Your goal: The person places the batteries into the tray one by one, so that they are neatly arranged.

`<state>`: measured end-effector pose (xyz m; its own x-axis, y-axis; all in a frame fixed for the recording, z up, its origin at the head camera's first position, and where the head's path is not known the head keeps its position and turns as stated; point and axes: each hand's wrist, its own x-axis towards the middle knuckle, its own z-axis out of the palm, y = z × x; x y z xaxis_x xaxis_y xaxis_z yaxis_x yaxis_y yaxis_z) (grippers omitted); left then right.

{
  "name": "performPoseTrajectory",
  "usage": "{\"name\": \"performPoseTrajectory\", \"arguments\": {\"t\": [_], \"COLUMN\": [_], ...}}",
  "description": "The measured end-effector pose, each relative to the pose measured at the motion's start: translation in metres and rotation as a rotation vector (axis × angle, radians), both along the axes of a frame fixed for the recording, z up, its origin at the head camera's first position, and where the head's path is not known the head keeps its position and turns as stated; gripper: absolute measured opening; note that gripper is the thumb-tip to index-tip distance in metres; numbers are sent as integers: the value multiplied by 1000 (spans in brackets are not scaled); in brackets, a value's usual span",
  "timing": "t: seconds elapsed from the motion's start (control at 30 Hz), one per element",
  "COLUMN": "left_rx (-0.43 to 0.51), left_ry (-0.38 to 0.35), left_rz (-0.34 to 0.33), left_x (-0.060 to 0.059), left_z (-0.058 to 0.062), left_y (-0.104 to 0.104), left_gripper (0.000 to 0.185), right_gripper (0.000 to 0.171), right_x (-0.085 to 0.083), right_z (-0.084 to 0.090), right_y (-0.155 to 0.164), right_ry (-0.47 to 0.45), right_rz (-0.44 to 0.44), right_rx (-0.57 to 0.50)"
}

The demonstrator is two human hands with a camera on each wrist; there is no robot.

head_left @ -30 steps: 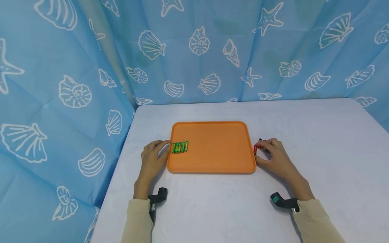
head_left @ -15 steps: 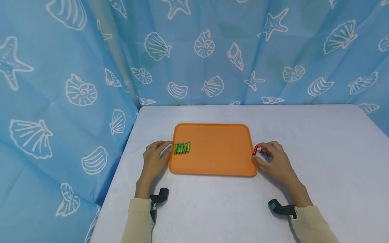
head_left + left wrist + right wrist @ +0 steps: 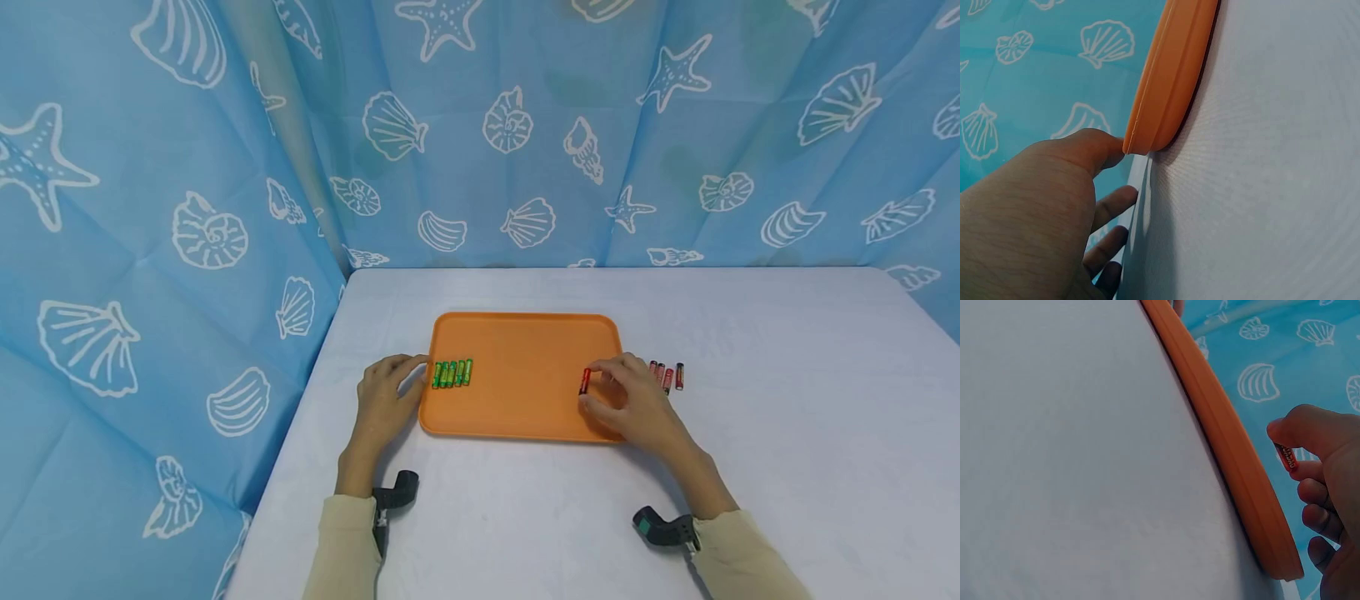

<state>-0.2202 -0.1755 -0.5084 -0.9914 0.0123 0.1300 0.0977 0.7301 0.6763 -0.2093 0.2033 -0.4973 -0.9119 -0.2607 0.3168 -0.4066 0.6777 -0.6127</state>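
Note:
An orange tray (image 3: 525, 342) lies on a white table. My right hand (image 3: 626, 406) is over the tray's right part and pinches a red battery (image 3: 585, 381) between thumb and fingers; the right wrist view shows the red battery (image 3: 1286, 456) just above the tray rim (image 3: 1229, 444). Several red batteries (image 3: 666, 375) lie on the table right of the tray. A row of green batteries (image 3: 452, 372) lies inside the tray at its left. My left hand (image 3: 384, 393) rests at the tray's left edge, with its thumb (image 3: 1088, 150) against the tray rim (image 3: 1169, 75).
A blue curtain (image 3: 187, 208) with white shells and starfish hangs behind and to the left of the table (image 3: 787, 400). Wrist camera mounts (image 3: 390, 493) sit on both sleeves.
My right hand has lifted one red battery from the group beside the tray and carried it left, over the tray's right part. The other red batteries now show. My left hand stays.

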Motion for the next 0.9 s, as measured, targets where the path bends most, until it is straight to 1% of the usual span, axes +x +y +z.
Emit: {"name": "performPoseTrajectory", "arguments": {"t": [0.23,0.53,0.67,0.9], "left_rx": [3,16,15,13], "left_ry": [-5,4,7,8], "left_rz": [-1,-6,-13,-17], "left_x": [1,1,1,1], "left_z": [2,2,1,2], "left_y": [0,-1,-1,-1], "left_gripper": [37,36,35,36], "right_gripper": [44,45,46,46], "right_x": [0,-3,-7,-15], "right_z": [-1,3,4,6], "right_y": [-11,-28,-36,-59], "right_ry": [-19,-46,-35,15], "right_rz": [8,48,56,97], "right_rx": [14,6,11,28]}}
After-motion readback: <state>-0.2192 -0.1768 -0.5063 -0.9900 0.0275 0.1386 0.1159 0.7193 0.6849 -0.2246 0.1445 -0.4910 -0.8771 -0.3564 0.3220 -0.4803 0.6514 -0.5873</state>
